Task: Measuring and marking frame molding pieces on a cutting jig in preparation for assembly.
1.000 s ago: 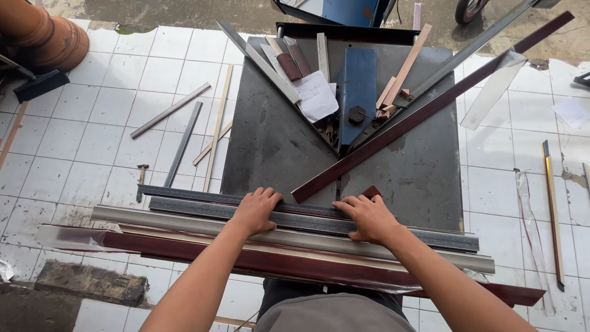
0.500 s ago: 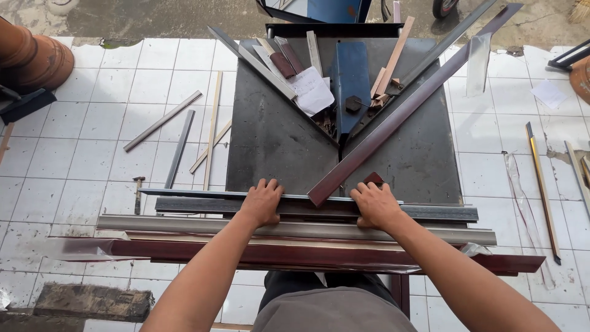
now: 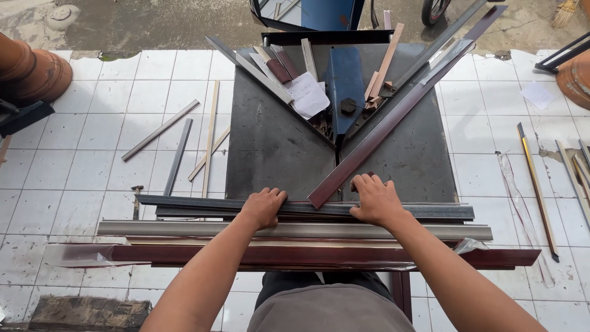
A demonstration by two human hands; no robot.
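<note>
1. Head view: a dark grey square metal work table (image 3: 270,147) is seen from above, standing on a white tiled floor (image 3: 98,160).
2. Several long profiles are laid crosswise along the near edge of the table: a dark grey metal profile (image 3: 424,212) farthest from the person, a silver-grey metal profile (image 3: 184,229) next, and a dark red-brown profile (image 3: 246,253) in clear plastic wrap nearest the body.
3. The left hand (image 3: 263,208) is laid palm down on the dark grey metal profile, fingers curled over its far edge; nothing is lifted.
4. The right hand (image 3: 376,200) is pressed on the same profile, fingers spread, just beside the near end of a long maroon diagonal profile (image 3: 393,123).
5. That maroon profile is set against the right arm of a V-shaped fence, its far end reaching past the table's back right corner.
6. A blue metal block (image 3: 345,77), a white paper sheet (image 3: 307,95) and short offcuts are gathered inside the V.
7. Loose strips (image 3: 161,130) lie on the tiles to the left.
</note>
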